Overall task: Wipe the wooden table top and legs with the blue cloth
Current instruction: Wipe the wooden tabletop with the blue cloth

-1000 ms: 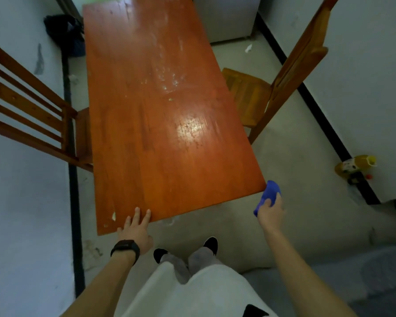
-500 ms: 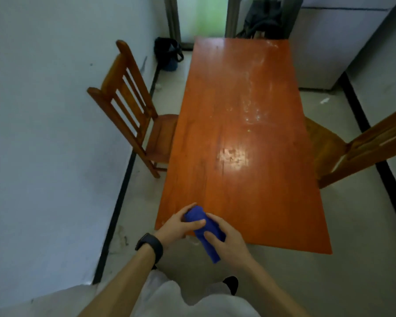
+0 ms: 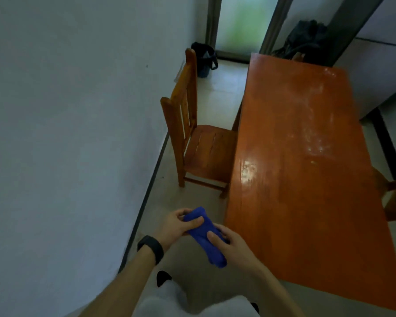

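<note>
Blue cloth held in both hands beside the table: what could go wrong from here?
The blue cloth is bunched between left hand and right hand over the floor; it could drop. The chair by the table edge may block the legs. Whitish smears far along the top could be missed.

Both hands, left [image 3: 173, 225] and right [image 3: 232, 244], grip the blue cloth [image 3: 204, 236] beside the wooden table [image 3: 306, 191].
</note>
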`<state>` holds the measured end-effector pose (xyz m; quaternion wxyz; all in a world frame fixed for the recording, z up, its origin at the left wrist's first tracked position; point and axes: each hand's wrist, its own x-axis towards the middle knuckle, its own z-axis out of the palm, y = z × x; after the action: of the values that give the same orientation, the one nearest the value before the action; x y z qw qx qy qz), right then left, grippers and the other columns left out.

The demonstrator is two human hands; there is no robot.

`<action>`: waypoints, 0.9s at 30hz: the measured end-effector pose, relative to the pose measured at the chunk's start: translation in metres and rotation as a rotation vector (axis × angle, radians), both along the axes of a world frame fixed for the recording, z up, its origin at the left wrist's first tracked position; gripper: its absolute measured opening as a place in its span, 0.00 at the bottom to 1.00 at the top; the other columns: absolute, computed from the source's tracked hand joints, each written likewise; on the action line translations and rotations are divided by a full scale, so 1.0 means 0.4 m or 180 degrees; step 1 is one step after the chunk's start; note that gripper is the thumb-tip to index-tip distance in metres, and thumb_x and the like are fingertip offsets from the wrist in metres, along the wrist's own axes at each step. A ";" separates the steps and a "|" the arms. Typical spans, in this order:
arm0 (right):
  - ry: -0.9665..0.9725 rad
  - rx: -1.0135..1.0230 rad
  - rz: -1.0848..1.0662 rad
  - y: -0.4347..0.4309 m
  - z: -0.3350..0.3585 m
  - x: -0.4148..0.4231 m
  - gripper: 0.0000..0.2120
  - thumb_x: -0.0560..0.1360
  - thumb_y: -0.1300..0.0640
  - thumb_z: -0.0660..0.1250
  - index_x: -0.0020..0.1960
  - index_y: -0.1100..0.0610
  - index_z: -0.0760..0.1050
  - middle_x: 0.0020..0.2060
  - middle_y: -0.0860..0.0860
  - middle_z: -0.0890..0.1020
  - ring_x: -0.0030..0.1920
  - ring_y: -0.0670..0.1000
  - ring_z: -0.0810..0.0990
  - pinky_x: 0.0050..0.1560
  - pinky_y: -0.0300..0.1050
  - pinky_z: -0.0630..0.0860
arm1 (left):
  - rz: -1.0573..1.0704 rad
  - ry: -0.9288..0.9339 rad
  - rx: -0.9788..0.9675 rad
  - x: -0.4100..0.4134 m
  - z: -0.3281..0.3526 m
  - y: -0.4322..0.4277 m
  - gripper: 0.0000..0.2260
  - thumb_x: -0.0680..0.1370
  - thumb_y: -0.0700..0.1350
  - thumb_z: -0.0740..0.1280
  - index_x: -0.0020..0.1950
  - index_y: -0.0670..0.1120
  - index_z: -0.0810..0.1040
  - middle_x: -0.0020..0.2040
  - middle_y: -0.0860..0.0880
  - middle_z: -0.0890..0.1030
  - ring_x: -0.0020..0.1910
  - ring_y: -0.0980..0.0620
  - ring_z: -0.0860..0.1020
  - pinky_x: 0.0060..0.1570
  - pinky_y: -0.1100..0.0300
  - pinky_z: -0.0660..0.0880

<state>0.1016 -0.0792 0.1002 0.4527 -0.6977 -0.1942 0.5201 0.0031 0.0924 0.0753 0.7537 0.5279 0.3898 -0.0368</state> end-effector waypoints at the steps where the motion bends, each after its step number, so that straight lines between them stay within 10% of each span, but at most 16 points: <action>1: 0.0109 0.0013 -0.0159 0.018 0.020 0.002 0.16 0.78 0.44 0.65 0.63 0.49 0.75 0.49 0.51 0.85 0.45 0.50 0.85 0.45 0.41 0.81 | 0.0027 -0.0109 -0.0115 0.005 0.003 0.020 0.25 0.67 0.51 0.79 0.59 0.42 0.79 0.55 0.43 0.83 0.51 0.48 0.84 0.50 0.57 0.80; 5: 0.0166 -0.0284 -0.0523 0.047 0.084 0.023 0.22 0.77 0.40 0.65 0.54 0.60 0.78 0.42 0.58 0.85 0.42 0.61 0.85 0.43 0.48 0.81 | 0.0231 -0.0292 -0.0390 0.056 0.027 0.035 0.26 0.68 0.52 0.79 0.61 0.40 0.79 0.56 0.41 0.83 0.54 0.44 0.83 0.52 0.54 0.80; 9: -0.0417 -0.1069 0.0114 -0.019 0.122 0.044 0.25 0.78 0.35 0.58 0.42 0.56 0.80 0.33 0.49 0.83 0.34 0.47 0.82 0.38 0.39 0.76 | 0.0574 -0.0287 -0.0364 0.118 0.057 0.066 0.25 0.68 0.51 0.75 0.60 0.40 0.79 0.55 0.41 0.84 0.53 0.44 0.83 0.54 0.51 0.80; 14: -0.1050 -0.1083 -0.0385 -0.243 0.114 0.070 0.13 0.77 0.36 0.59 0.49 0.41 0.79 0.42 0.39 0.83 0.43 0.39 0.81 0.49 0.40 0.80 | -0.0542 -0.0211 0.0464 0.221 0.137 0.009 0.18 0.69 0.48 0.77 0.55 0.45 0.81 0.51 0.48 0.84 0.50 0.52 0.83 0.44 0.62 0.80; 19: -0.1038 -0.0330 -0.1435 -0.433 0.123 0.136 0.22 0.73 0.35 0.66 0.66 0.34 0.67 0.60 0.34 0.75 0.58 0.36 0.77 0.53 0.36 0.78 | -0.1458 -0.0381 0.0671 0.353 0.144 -0.327 0.17 0.69 0.50 0.78 0.55 0.48 0.81 0.50 0.50 0.84 0.45 0.56 0.83 0.42 0.63 0.80; 27: -0.1327 -0.0183 -0.2378 -0.902 0.080 0.267 0.27 0.79 0.51 0.68 0.75 0.45 0.64 0.64 0.41 0.75 0.56 0.31 0.76 0.52 0.29 0.74 | -0.1777 -0.0378 0.0465 0.579 0.159 -0.914 0.13 0.73 0.53 0.74 0.55 0.51 0.80 0.52 0.50 0.83 0.50 0.49 0.83 0.51 0.49 0.81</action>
<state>0.2083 -0.4400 0.1323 0.5414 -0.8227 -0.0009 0.1734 0.2347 -0.2732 0.1389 0.6959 0.6687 0.1863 -0.1837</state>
